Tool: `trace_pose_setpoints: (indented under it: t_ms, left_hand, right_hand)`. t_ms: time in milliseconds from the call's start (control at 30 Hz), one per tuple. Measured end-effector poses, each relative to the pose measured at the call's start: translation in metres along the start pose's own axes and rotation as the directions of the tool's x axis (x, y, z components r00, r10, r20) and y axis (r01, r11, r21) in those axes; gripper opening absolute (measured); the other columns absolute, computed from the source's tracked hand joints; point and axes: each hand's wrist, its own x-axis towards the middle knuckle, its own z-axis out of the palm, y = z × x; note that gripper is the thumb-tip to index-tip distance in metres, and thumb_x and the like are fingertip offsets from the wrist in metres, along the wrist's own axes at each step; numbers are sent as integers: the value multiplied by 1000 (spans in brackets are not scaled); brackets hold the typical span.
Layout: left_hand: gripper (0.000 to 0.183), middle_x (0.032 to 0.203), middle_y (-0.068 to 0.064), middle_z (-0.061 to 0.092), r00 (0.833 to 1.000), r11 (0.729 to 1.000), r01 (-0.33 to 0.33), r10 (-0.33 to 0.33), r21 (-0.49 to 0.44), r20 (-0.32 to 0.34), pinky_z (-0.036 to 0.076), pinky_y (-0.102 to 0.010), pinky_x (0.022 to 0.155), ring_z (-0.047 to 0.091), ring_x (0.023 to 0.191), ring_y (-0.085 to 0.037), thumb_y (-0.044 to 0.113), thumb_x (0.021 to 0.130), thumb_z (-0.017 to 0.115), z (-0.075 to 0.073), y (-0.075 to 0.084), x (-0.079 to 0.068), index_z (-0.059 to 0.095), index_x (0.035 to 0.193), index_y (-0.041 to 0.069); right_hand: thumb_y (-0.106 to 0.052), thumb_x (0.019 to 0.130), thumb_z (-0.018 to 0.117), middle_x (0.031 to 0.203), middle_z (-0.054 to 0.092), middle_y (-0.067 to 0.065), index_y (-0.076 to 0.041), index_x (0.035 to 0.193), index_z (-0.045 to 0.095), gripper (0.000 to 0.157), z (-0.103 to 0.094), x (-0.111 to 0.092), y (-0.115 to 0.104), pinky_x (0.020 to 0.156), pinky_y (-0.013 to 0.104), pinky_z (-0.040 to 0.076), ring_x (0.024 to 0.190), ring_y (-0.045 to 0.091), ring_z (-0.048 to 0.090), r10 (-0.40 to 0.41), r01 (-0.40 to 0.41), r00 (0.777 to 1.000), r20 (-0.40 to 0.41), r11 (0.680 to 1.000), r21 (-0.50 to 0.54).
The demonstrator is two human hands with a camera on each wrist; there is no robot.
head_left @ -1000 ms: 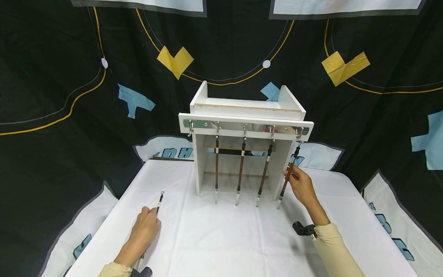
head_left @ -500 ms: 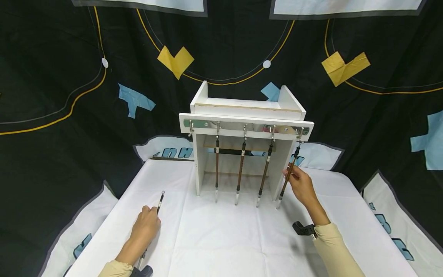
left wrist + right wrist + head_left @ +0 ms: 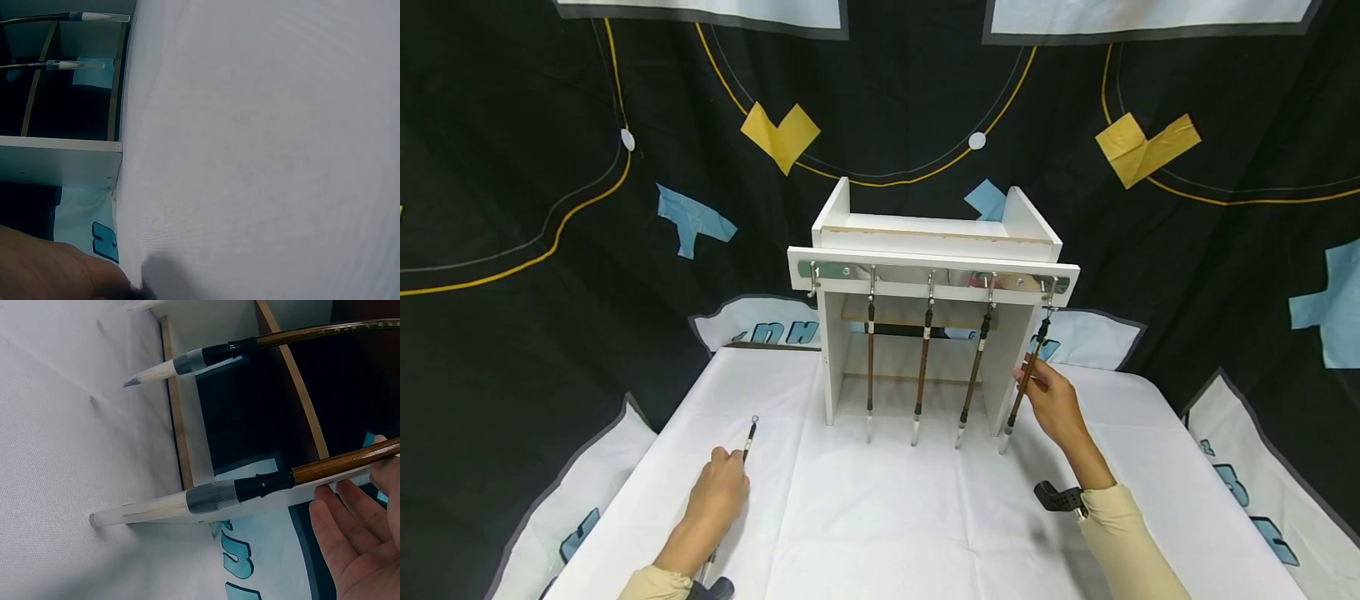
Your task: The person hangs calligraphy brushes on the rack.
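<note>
My right hand pinches the handle of the rightmost hanging calligraphy brush, which slants from its hook. In the right wrist view that brush's capped tip points to the white cloth. Low at the left, my left hand grips another calligraphy brush; its ring end sticks out beyond the fingers and most of the handle is hidden. Three more brushes, one of them the middle brush, hang from hooks on the white rack. Only an edge of the left hand shows in the left wrist view.
A bare hook is at the rack's left end. The rack's rail is fixed to a white shelf unit standing on a white-covered table. Behind hangs a black curtain with yellow and blue tape.
</note>
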Motion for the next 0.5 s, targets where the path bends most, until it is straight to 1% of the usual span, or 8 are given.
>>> trace_pose_setpoints:
  t_ms: [233,433,500]
  left_hand:
    - [26,89,-27,57,1000,1000,-5,5,-12,5,61,-45,60,63,68,-31,-7,91,69,-3,0,-2,63,110,-24]
    - [31,94,-30,59,1000,999,8,-8,-33,22,62,-53,71,67,77,-39,-6,92,66,-5,-2,-2,62,117,-23]
    - [32,96,-31,60,999,999,15,-13,-36,32,62,-54,74,68,80,-39,-5,93,65,-7,-3,-3,61,119,-22]
  right_hand:
    - [-32,110,59,140,63,29,0,151,53,52,0,0,0,111,59,52,130,45,63,1,-1,1000,-4,1000,6]
    - [-32,110,59,140,63,29,1,151,53,53,0,0,0,110,58,53,129,45,64,-3,3,1000,-4,1000,4]
    - [-32,110,59,139,63,29,1,151,53,53,0,0,0,110,58,53,129,45,64,-5,5,1000,-3,1000,5]
